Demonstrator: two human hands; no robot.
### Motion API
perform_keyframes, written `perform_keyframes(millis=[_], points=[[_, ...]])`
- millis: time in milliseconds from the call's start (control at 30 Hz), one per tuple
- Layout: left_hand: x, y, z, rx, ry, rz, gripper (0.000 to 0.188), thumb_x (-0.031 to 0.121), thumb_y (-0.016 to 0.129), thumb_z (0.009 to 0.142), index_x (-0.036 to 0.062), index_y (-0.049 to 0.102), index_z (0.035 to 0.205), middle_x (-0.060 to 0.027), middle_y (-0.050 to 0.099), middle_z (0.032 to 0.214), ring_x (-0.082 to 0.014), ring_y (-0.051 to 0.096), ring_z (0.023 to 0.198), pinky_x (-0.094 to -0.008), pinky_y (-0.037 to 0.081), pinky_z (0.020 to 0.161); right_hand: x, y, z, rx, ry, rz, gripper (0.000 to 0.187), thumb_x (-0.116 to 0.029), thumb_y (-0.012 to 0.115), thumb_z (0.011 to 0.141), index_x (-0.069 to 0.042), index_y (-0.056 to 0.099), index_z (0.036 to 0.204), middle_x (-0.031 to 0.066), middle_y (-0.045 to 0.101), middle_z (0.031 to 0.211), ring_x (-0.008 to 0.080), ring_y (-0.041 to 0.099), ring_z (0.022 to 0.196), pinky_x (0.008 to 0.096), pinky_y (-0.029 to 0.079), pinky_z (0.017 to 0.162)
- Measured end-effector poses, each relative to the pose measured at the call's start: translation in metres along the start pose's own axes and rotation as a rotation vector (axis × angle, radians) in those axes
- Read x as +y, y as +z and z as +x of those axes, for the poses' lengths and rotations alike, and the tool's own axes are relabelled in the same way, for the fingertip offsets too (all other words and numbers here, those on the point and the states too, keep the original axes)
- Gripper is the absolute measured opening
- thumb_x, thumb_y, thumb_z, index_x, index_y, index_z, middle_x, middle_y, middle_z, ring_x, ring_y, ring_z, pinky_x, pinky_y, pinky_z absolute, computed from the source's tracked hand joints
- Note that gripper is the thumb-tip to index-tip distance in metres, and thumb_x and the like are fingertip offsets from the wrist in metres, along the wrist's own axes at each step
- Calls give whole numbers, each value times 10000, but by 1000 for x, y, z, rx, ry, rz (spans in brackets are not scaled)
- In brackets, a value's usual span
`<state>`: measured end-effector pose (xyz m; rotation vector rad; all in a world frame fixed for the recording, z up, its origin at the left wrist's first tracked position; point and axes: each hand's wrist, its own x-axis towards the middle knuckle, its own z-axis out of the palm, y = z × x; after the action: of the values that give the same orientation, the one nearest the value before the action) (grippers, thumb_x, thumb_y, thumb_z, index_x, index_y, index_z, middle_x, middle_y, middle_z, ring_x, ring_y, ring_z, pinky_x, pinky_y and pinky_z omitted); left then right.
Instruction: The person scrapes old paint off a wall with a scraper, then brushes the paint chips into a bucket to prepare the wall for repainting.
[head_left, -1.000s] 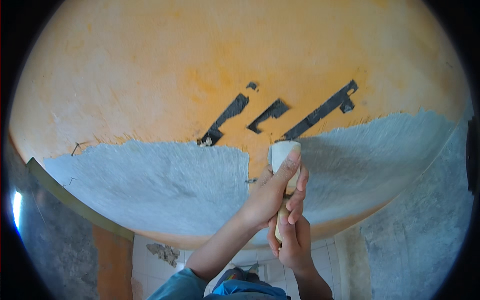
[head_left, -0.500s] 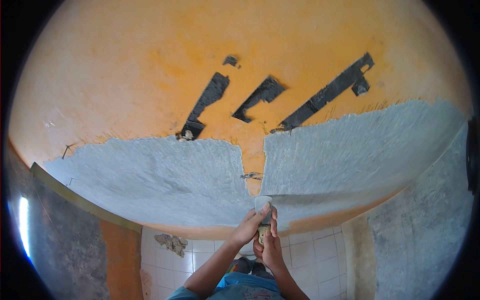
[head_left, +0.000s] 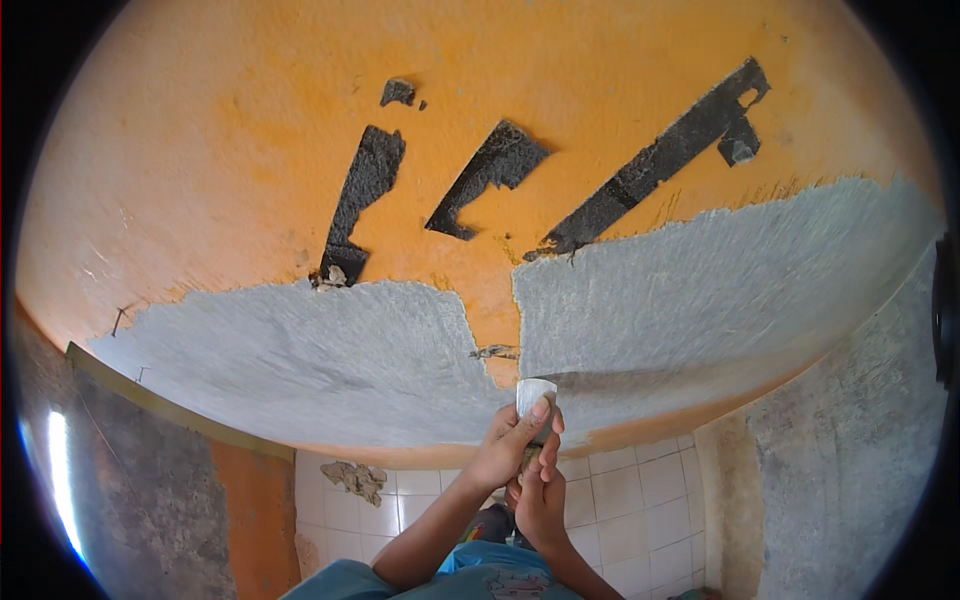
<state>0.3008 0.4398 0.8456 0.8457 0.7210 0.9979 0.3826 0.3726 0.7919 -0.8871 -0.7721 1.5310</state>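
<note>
A paint scraper (head_left: 535, 396) with a wide metal blade points away from me, held in both hands. My left hand (head_left: 505, 445) is closed around it, the thumb lying flat on the blade. Behind it, my right hand (head_left: 541, 500) closes on the handle, which the fingers mostly hide. The blade's edge is at the scraped grey wall (head_left: 640, 300), just below the lower tip of a narrow strip of orange paint (head_left: 497, 318). Whether the edge touches the wall, I cannot tell.
Orange paint (head_left: 250, 150) covers the upper wall, with torn black strips (head_left: 365, 190) stuck on it. Small nails (head_left: 119, 320) stick out at the left. Debris (head_left: 355, 480) lies on the white tile floor (head_left: 640, 500). A grey side wall (head_left: 850, 430) stands at the right.
The view has shifted and turned slightly. The scraper and both hands sit a little higher and further right, with the blade close beside the strip's lower tip.
</note>
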Motion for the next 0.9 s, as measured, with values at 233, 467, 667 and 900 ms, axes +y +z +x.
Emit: perform_keyframes(millis=[233, 467, 667, 900], points=[[5, 4, 0, 7, 17, 6, 394, 423, 410, 994, 54, 504, 895, -38, 505, 584, -113, 522, 483, -225, 426, 461, -5, 1, 3, -43, -44, -90, 286, -283, 354, 1022, -70, 435, 850, -34, 428, 628, 32, 396, 514, 194, 295, 449], [9, 12, -2, 25, -19, -30, 389, 416, 399, 999, 57, 500, 888, -36, 499, 583, -116, 521, 482, -227, 426, 468, -15, 1, -1, -42, -9, -101, 303, -317, 370, 1017, -72, 434, 849, -34, 427, 635, 30, 386, 517, 196, 302, 464], [16, 20, 0, 48, -44, 21, 384, 408, 393, 1002, 55, 500, 894, -39, 499, 585, -121, 514, 470, -233, 424, 463, -23, 0, 2, 17, 89, -114, 269, -221, 384, 1009, -4, 480, 882, -14, 462, 638, 40, 432, 528, 206, 325, 461], [28, 26, 1, 5, 48, -16, 385, 413, 393, 1002, 58, 499, 898, -41, 503, 587, -124, 517, 480, -241, 432, 469, -39, 4, 1, -44, 83, -37, 264, -247, 385, 1013, -6, 462, 936, -24, 461, 651, 34, 431, 541, 200, 328, 473]])
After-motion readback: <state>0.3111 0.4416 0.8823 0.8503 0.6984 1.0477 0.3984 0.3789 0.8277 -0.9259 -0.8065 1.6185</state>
